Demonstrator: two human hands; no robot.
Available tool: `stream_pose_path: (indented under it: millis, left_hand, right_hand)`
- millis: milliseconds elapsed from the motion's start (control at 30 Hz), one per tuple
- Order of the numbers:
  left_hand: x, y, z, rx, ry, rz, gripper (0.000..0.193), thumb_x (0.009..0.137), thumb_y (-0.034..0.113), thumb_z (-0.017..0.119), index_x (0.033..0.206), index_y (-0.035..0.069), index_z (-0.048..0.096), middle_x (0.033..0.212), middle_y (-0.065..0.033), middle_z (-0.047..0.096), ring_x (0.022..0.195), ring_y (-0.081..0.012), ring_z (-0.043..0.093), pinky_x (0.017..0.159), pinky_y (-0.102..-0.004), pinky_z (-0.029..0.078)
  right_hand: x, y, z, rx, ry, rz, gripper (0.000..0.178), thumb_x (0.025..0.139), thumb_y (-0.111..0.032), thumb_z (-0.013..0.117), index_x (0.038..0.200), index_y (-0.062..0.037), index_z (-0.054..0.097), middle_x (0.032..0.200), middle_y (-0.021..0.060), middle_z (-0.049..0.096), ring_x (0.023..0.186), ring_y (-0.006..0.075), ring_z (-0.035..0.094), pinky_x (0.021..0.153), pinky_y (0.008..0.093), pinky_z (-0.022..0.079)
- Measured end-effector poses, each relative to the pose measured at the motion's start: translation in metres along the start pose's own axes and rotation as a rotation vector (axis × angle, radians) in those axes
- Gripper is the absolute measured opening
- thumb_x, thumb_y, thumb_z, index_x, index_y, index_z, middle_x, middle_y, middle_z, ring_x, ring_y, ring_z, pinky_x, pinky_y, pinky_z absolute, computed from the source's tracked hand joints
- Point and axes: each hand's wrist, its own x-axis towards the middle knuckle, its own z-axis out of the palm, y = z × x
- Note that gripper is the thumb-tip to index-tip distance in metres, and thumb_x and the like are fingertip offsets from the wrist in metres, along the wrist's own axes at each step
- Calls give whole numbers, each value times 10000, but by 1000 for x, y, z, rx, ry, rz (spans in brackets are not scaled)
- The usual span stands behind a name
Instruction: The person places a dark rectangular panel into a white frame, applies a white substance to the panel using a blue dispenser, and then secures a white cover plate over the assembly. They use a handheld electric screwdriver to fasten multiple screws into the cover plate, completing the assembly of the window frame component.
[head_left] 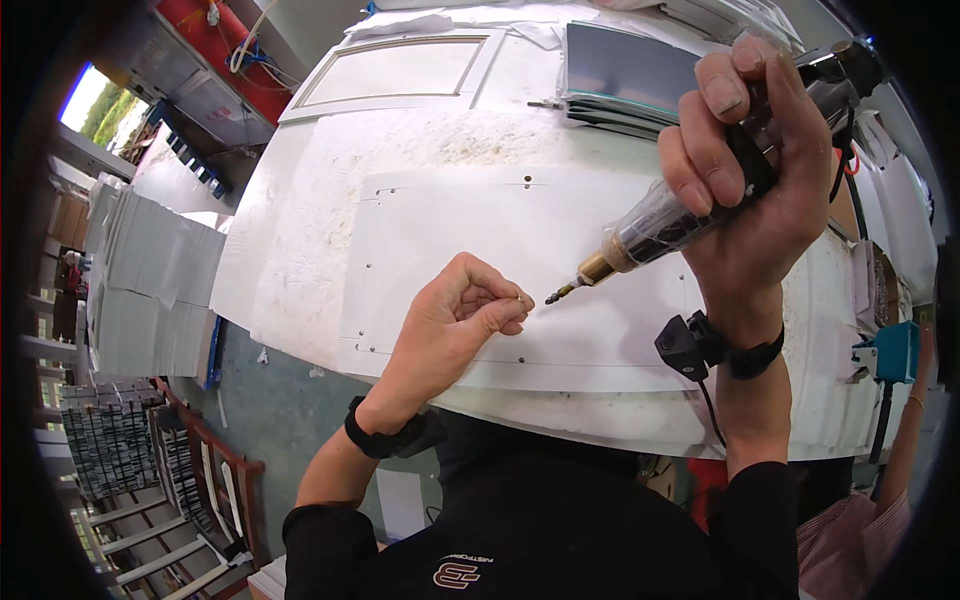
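My right hand (775,165) is wrapped around a power screwdriver (655,232), its front part covered in clear wrap with a brass-coloured collar. The driver slants down to the left, and its dark bit (562,294) stops just right of my left fingertips. My left hand (462,318) is closed in a pinch, thumb against forefinger. Something tiny shows at its tips, too small to name. Beneath both hands lies a flat white panel (440,235) with small dark holes near its edges. The bit and the pinch are apart.
Under the panel is a worn white table (290,240). A framed white panel (390,72) lies at the far left, a stack of dark glossy sheets (630,65) at the far right. White boards (150,290) are stacked left. Another person's striped sleeve (850,540) shows lower right.
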Motion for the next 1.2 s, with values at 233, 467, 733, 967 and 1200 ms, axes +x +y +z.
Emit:
stream_pose_path:
  millis: [233,467,733,967,1200]
  left_hand:
    - [-18,-14,-16,-173,30,51,151,1005,55,655,1082,47,526,1062,-108,693,1006,-140,676,902,-306,585]
    - [-27,-14,-23,-209,48,61,168,997,25,669,1102,57,542,1074,-89,678,1026,-152,690,897,-310,593]
    - [-31,-15,-30,-189,53,73,183,983,-3,666,1090,47,526,1058,-89,672,1007,-145,681,889,-297,577]
    - [-36,-14,-33,-196,89,84,188,971,11,684,1089,41,541,1025,-68,669,966,-115,663,878,-284,562]
    - [-42,-16,-42,-228,85,100,189,973,38,691,1098,36,548,1007,-75,684,932,-122,670,878,-289,560]
  right_hand:
    - [3,28,23,18,14,46,265,1108,-263,409,1116,-27,529,926,61,546,513,78,423,458,254,445]
    - [4,43,34,25,-26,74,251,1097,-266,420,1133,-35,513,939,57,548,518,73,429,465,248,449]
    - [4,50,48,-13,-40,82,234,1079,-250,438,1144,-36,503,951,55,546,526,70,429,470,243,450]
    - [7,57,54,-14,-63,90,243,1080,-251,436,1151,-29,506,948,56,546,530,73,431,471,240,446]
    - [16,67,56,19,-150,106,260,1092,-253,415,1147,-20,516,952,57,547,534,69,428,488,242,452]
